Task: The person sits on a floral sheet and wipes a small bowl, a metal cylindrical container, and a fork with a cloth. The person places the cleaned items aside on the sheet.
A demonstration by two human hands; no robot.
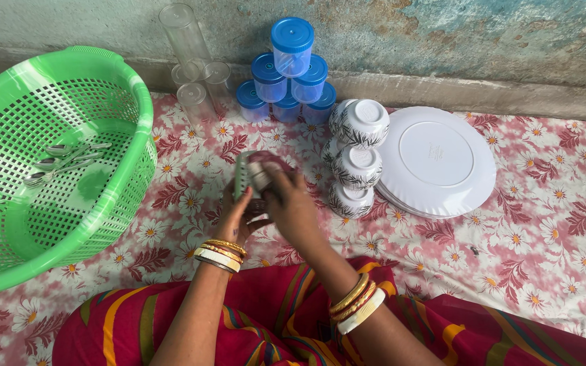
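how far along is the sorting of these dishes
Already set out: stacked blue-lidded jars, clear tumblers, patterned bowls, upturned white plates. In hand: both hands, left hand and right hand, hold a small cup. Left: spoons in the green basket.

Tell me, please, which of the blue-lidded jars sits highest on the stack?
The single blue-lidded jar topping the pyramid against the wall; the other jars sit beneath it.

A rough wall (483, 34) runs along the top, its plaster worn and blotched in grey, teal and rust. At its foot a pale concrete ledge (496, 95) meets the floor. A floral cloth (544, 251), white flowers and red leaves on pink, covers the floor. Light is soft and even.
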